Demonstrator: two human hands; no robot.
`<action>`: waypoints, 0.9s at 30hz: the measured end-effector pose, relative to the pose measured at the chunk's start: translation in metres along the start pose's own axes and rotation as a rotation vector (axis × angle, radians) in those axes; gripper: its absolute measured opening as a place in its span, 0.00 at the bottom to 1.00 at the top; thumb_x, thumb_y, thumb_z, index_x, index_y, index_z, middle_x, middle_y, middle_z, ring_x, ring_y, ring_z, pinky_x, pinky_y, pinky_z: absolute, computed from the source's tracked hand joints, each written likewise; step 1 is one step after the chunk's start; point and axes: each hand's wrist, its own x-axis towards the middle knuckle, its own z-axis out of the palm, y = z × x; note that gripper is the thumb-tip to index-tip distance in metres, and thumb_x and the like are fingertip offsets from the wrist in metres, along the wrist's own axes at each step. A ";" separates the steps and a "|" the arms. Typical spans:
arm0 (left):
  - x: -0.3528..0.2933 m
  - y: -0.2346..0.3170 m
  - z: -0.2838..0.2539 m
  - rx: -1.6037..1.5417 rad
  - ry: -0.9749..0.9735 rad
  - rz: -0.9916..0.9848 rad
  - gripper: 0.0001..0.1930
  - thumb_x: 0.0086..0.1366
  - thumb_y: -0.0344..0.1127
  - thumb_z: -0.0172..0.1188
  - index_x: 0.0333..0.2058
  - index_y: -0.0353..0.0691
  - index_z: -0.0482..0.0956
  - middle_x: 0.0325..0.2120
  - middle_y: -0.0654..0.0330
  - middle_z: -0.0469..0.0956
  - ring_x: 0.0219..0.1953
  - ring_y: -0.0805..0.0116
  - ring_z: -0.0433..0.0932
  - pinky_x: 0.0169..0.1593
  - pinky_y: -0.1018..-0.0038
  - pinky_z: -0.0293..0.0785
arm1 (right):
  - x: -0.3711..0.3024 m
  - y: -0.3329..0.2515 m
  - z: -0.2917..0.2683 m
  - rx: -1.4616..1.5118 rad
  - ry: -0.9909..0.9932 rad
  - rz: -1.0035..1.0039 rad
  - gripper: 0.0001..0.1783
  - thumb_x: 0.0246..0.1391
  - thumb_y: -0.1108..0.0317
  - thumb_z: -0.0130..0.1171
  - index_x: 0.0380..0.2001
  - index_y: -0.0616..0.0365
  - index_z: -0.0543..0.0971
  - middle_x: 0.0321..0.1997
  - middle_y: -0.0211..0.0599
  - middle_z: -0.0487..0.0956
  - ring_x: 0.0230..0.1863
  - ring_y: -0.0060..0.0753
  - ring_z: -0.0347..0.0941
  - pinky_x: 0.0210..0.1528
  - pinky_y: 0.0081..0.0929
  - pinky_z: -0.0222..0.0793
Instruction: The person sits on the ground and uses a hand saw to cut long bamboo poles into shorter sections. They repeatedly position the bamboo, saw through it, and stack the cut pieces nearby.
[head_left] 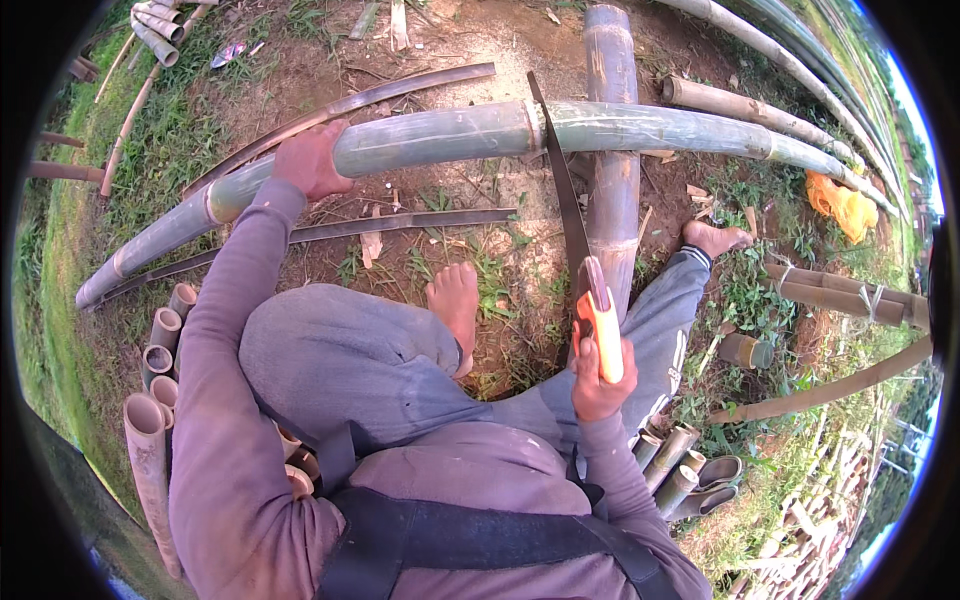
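Observation:
A long green bamboo pole (pixel 440 136) lies across in front of me, resting over a thicker bamboo log (pixel 611 75) that runs away from me. My left hand (pixel 312 163) is wrapped around the pole on its left part. In my right hand (pixel 603 380) is a handsaw (pixel 570 205), held by its orange handle. Its dark blade crosses the pole near a joint, just left of the log. Whether the teeth have bitten into the bamboo I cannot tell.
Split bamboo strips (pixel 400 222) lie either side of the pole. Cut bamboo tubes (pixel 150 430) stand at my left, more (pixel 670 455) at my right beside dark shoes (pixel 715 475). My bare foot (pixel 455 310) is near the pole. A yellow bag (pixel 843 205) lies at the far right.

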 end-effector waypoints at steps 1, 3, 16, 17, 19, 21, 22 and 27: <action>0.001 -0.003 0.002 -0.005 0.008 -0.004 0.54 0.43 0.59 0.79 0.70 0.48 0.70 0.58 0.49 0.81 0.56 0.47 0.82 0.60 0.55 0.79 | -0.026 0.006 -0.021 -0.023 -0.006 -0.016 0.11 0.62 0.71 0.71 0.41 0.66 0.81 0.30 0.40 0.86 0.29 0.28 0.83 0.35 0.27 0.77; 0.000 -0.002 0.007 -0.005 0.016 0.013 0.54 0.43 0.59 0.79 0.70 0.47 0.70 0.58 0.50 0.81 0.56 0.47 0.82 0.60 0.55 0.79 | -0.038 0.010 -0.028 -0.049 0.004 -0.069 0.11 0.61 0.72 0.71 0.41 0.68 0.81 0.31 0.42 0.87 0.30 0.31 0.85 0.36 0.28 0.78; 0.008 -0.009 0.014 0.016 0.052 0.017 0.55 0.42 0.58 0.79 0.70 0.49 0.69 0.52 0.47 0.83 0.52 0.45 0.84 0.58 0.53 0.80 | 0.035 -0.009 0.018 0.097 -0.014 0.006 0.09 0.63 0.74 0.69 0.42 0.66 0.81 0.31 0.38 0.85 0.30 0.22 0.80 0.34 0.26 0.75; 0.004 -0.003 0.006 -0.023 0.013 0.013 0.54 0.43 0.57 0.79 0.70 0.49 0.70 0.54 0.48 0.83 0.53 0.46 0.84 0.58 0.54 0.80 | 0.006 -0.011 -0.007 -0.062 -0.030 -0.111 0.09 0.68 0.70 0.66 0.39 0.64 0.78 0.24 0.30 0.79 0.20 0.16 0.73 0.22 0.20 0.67; 0.001 -0.001 0.004 -0.019 0.029 0.019 0.53 0.43 0.56 0.79 0.70 0.48 0.70 0.55 0.49 0.82 0.54 0.46 0.83 0.59 0.54 0.80 | -0.014 -0.006 -0.022 -0.110 -0.031 -0.132 0.10 0.67 0.69 0.67 0.39 0.65 0.78 0.24 0.30 0.79 0.21 0.17 0.74 0.24 0.20 0.69; 0.002 -0.001 0.007 -0.017 0.046 0.028 0.53 0.44 0.56 0.79 0.70 0.48 0.70 0.55 0.49 0.82 0.54 0.46 0.83 0.60 0.55 0.79 | -0.013 0.002 -0.019 -0.146 -0.019 -0.181 0.10 0.66 0.69 0.67 0.40 0.65 0.78 0.25 0.30 0.79 0.23 0.18 0.75 0.26 0.20 0.71; 0.005 -0.002 0.008 -0.012 0.060 0.034 0.53 0.44 0.56 0.79 0.70 0.48 0.70 0.55 0.49 0.82 0.54 0.46 0.83 0.60 0.55 0.79 | 0.007 0.005 -0.003 -0.150 -0.006 -0.228 0.11 0.66 0.69 0.68 0.40 0.65 0.78 0.25 0.31 0.79 0.23 0.18 0.76 0.27 0.20 0.72; 0.014 -0.001 0.012 -0.001 0.083 0.057 0.51 0.44 0.55 0.78 0.69 0.49 0.70 0.54 0.49 0.82 0.54 0.46 0.83 0.59 0.55 0.80 | 0.173 -0.018 0.103 0.147 0.010 -0.059 0.10 0.64 0.70 0.71 0.40 0.64 0.80 0.27 0.29 0.79 0.28 0.16 0.71 0.31 0.23 0.70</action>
